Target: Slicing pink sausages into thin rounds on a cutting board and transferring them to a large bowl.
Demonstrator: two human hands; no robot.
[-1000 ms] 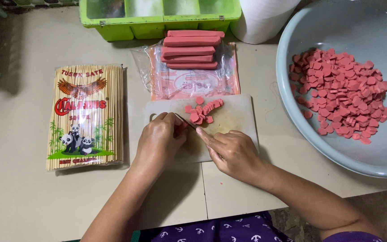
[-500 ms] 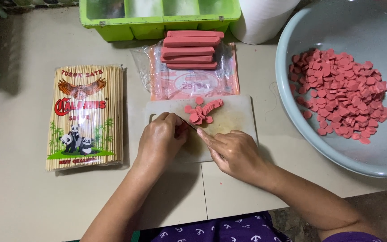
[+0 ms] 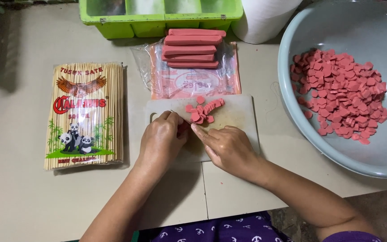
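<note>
On the cutting board [image 3: 242, 117], the left hand [image 3: 160, 142] pinches a pink sausage piece [image 3: 183, 127]; the right hand [image 3: 229, 148] closes on what seems a knife, beside cut slices [image 3: 202, 112].

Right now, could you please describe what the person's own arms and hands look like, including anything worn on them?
Both forearms are bare. The left hand and right hand wear no gloves, and no rings, watch or bracelet show. Fingernails look short and unpainted. At the right upper arm, the edge of a purple sleeve shows. No sleeve is visible on the left arm.
</note>
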